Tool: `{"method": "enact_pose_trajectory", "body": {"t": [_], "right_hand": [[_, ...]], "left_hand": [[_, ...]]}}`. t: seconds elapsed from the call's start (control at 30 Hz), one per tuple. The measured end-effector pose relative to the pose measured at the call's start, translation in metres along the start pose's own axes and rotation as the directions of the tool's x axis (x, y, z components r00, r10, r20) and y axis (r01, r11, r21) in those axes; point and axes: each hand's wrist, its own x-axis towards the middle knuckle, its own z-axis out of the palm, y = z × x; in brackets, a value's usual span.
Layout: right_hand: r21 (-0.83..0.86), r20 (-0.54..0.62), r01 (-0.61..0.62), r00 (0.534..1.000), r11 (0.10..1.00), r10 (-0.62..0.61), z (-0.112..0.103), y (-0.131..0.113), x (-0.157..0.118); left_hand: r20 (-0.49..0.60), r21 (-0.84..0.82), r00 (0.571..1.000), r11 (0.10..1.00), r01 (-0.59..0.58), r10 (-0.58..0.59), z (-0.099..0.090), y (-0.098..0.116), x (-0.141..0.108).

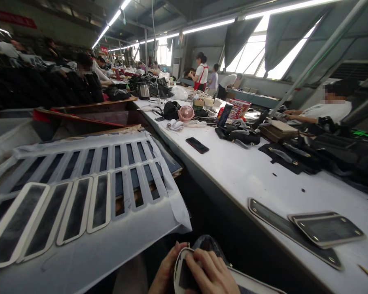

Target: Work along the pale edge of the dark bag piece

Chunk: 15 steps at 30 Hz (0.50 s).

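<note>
At the bottom centre, both of my hands hold a dark leather panel [184, 274] with a pale edge and small metal rivets. My left hand [164, 270] grips its left edge from below. My right hand [215, 272] lies over its top with curled fingers. To my left, several similar dark panels with white borders [76, 209] lie in a row on a white sheet [110, 245]. On the long white table [248, 171] to my right rest a long dark strip [291, 232] and stacked finished panels [326, 228].
A black phone [197, 145], a pink fan [186, 113], a kettle [144, 90] and heaps of black bag parts [297, 153] are spread along the table. A person in a white shirt [326, 110] sits at the right. Other workers stand and sit farther back.
</note>
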Motion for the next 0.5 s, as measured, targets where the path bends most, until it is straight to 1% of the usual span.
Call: {"method": "enact_pose_trajectory", "body": {"t": [0.07, 0.13, 0.2, 0.27, 0.33, 0.43, 0.5], "right_hand": [[-0.01, 0.049, 0.042, 0.998, 0.999, -0.041, -0.001, 0.0, 0.003], [-0.034, 0.065, 0.061, 0.996, 0.998, -0.059, 0.001, 0.0, 0.005], [-0.067, 0.032, 0.057, 0.998, 0.996, -0.055, 0.003, -0.002, 0.006], [-0.091, -0.027, 0.06, 0.998, 0.994, -0.062, 0.006, -0.005, 0.009], [-0.078, -0.064, 0.069, 0.995, 0.995, -0.074, 0.006, -0.007, 0.012], [-0.022, -0.064, 0.063, 0.996, 0.998, -0.064, 0.004, -0.009, 0.017], [-0.005, -0.056, 0.057, 0.997, 0.998, -0.057, 0.002, -0.01, 0.018]], "left_hand": [[0.012, -0.007, 1.0, 1.0, 0.003, -0.003, 0.001, 0.0, 0.0], [0.018, 0.008, 1.0, 1.0, -0.02, 0.02, 0.0, -0.001, 0.0], [0.024, 0.037, 0.998, 0.998, -0.051, 0.05, 0.0, -0.001, -0.001], [0.026, 0.069, 0.997, 0.994, -0.08, 0.078, -0.001, 0.0, -0.001], [0.026, 0.104, 0.994, 0.989, -0.108, 0.106, -0.002, 0.002, 0.0], [0.013, 0.214, 0.985, 0.962, -0.171, 0.173, -0.005, 0.003, 0.004], [0.003, 0.302, 0.985, 0.939, -0.164, 0.171, -0.008, 0.003, 0.007]]}}
